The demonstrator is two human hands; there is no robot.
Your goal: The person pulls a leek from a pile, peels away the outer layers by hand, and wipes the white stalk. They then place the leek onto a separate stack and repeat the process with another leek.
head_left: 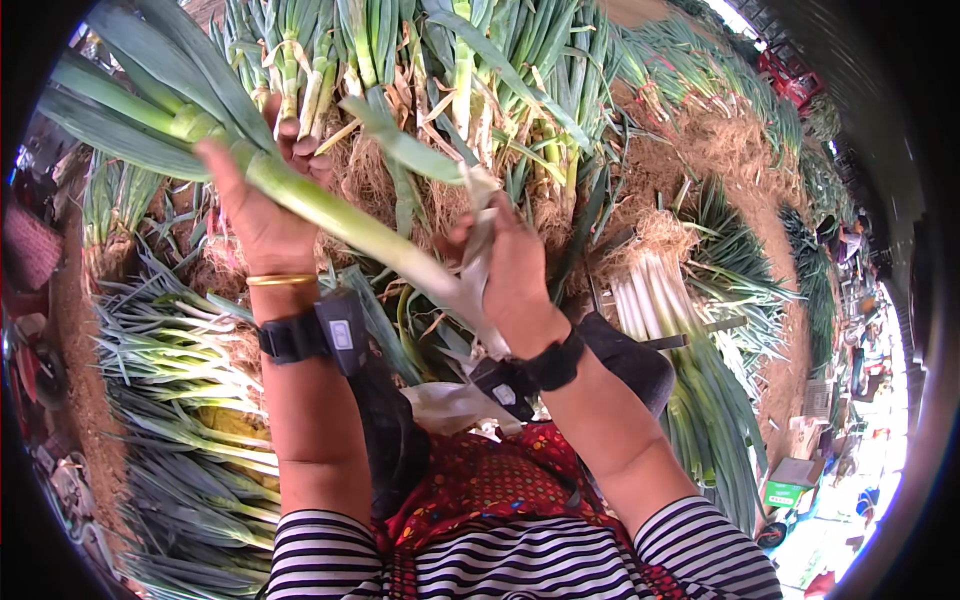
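Note:
A thick leek [345, 218] slants across in front of me, its broad green leaves at the upper left and its pale stalk end toward the middle. My left hand [262, 215] is closed round the stalk just below the leaves, thumb on the near side and fingertips showing behind. At the pale end, my right hand [517, 270] pinches a loose outer leaf [478, 245], whitish and limp, whose green tip curls up to the left. This leaf hangs partly away from the stalk. Pale peelings [455, 405] lie at my lap.
Rooted leeks [465, 80] stand in a dense row on the far side. More leeks [190, 420] are piled at the left. To the right lies a bundle of white-stalked leeks [650, 300], roots pointing away. Bare brown soil [785, 340] runs beyond it, near a green box [787, 493].

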